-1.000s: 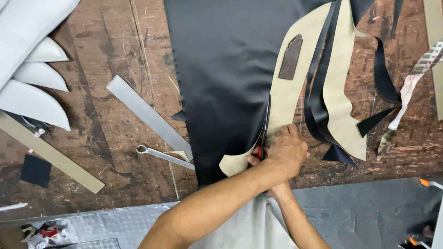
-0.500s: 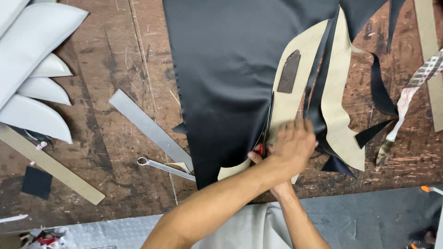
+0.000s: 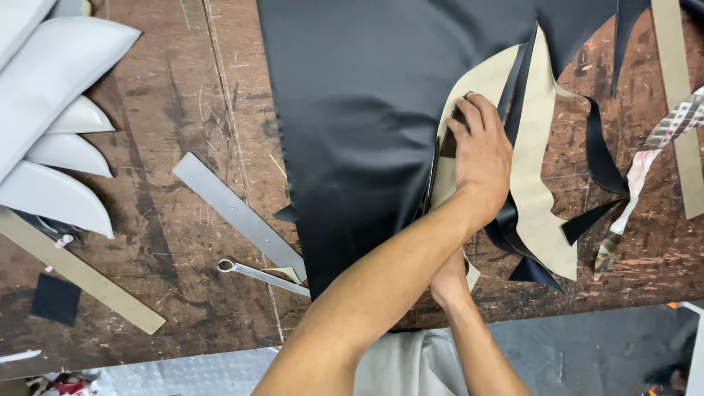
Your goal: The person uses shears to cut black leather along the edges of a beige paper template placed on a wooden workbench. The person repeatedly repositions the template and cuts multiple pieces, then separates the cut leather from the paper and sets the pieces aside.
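Black sheet material (image 3: 367, 110) lay spread over the worn brown wooden workbench (image 3: 183, 110), running from the top edge down toward the near side. On its right edge sat a tan cardboard pattern piece (image 3: 480, 81), curved, and the left hand (image 3: 480, 150) was pressed flat on top of it, fingers (image 3: 469, 110) stretched forward and spread, palm down, gripping nothing, just pinning pattern to sheet. Its forearm crossed in from the lower left, right over the other arm. The right hand (image 3: 447, 282) was tucked under that forearm near the bench's front edge, mostly hidden, so whether it was clenched or holding anything could not be told. Just right of the pressing hand lay a second tan pattern piece (image 3: 539, 191) with a wavy edge, and black offcut strips (image 3: 594, 161) curled beside and beneath it. Further right, a patterned strap (image 3: 653, 154) trailed diagonally, next to a tan strip (image 3: 678, 95) running up and down. Left of the black sheet, a grey metal ruler (image 3: 235, 213) lay at a slant, with a small metal spanner (image 3: 260, 275) just below it. Well off to the far left, white curved padded pieces (image 3: 51, 132) were stacked, with a long wooden strip (image 3: 81, 275) slanting beneath them and a small dark square scrap (image 3: 55, 299) near it.
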